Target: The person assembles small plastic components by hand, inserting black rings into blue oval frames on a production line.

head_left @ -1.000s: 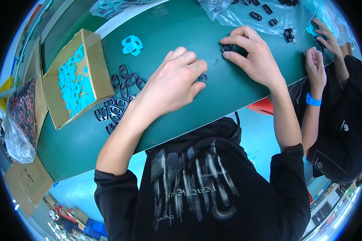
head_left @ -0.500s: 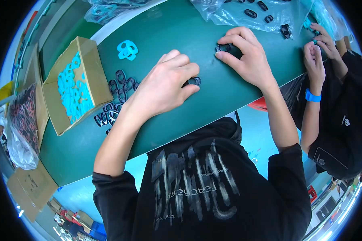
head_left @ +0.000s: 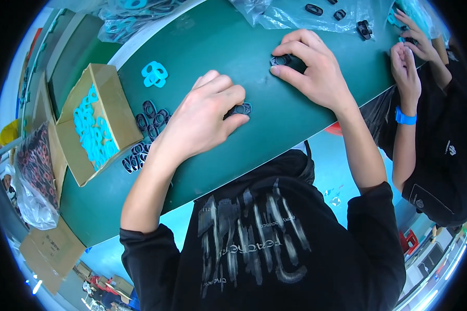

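My left hand [head_left: 200, 119] rests over the green table, thumb and fingers closed on a small black oval ring piece [head_left: 244, 109]. To its right, my right hand [head_left: 317, 70] pinches another black oval ring piece [head_left: 280, 60] between thumb and fingers, down at the table surface. Curled fingers partly hide both pieces. Beside my left forearm lie several loose black oval rings [head_left: 149, 109], and below them a cluster of black rings with pale edges [head_left: 135, 158]. A small pile of turquoise rings [head_left: 154, 74] sits beyond my left hand.
At left stands an open cardboard box [head_left: 120, 106] holding turquoise rings [head_left: 93, 137]. A clear plastic bag [head_left: 290, 20] with black pieces lies at the far edge. A black piece [head_left: 364, 30] rests near it. At right, a co-worker's hands [head_left: 407, 65] handle small parts.
The whole view has shifted and tilted slightly. Both hands keep their grips on the black pieces, at about the same places over the table.
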`<state>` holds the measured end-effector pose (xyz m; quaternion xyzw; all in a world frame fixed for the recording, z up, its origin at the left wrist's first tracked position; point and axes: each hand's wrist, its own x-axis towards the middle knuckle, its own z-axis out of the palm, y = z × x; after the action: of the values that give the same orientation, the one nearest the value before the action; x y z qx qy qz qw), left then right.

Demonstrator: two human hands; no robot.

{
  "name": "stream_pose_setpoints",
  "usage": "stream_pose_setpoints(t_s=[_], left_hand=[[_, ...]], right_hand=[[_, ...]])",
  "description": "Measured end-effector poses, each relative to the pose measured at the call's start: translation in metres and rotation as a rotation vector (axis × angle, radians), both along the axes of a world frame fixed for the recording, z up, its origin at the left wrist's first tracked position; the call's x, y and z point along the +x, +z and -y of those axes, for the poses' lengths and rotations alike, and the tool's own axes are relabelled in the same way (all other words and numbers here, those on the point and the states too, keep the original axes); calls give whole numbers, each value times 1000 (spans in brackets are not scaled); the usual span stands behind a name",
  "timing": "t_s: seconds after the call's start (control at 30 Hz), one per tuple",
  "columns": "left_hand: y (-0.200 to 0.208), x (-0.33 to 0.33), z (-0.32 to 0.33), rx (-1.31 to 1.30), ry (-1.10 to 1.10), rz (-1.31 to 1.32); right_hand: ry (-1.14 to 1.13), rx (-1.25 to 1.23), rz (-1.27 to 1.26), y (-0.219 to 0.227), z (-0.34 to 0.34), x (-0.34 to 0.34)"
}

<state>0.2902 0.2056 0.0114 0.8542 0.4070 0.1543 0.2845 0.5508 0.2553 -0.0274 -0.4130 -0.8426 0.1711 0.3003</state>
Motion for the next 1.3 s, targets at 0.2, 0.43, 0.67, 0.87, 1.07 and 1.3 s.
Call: stream_pose_setpoints(t_s=[0.2, 0.43, 0.67, 0.87, 1.07, 1.3], left_hand=[[6, 5, 0, 22, 8, 11], [1, 3, 2, 93, -22, 10], [5, -6, 11, 189, 2, -32], [34, -59, 20, 141, 381, -230], [17, -62, -9, 225, 594, -422], [10, -66, -14, 306, 583, -408]], right_hand=[[-6, -23, 1, -1, 0, 2], [7, 3, 3, -1, -1, -5], [46, -35, -5, 9, 5, 2], [8, -110, 4, 6, 5, 1], [-11, -75, -3, 7, 4, -1], [-33, -155, -142, 8, 10, -3]])
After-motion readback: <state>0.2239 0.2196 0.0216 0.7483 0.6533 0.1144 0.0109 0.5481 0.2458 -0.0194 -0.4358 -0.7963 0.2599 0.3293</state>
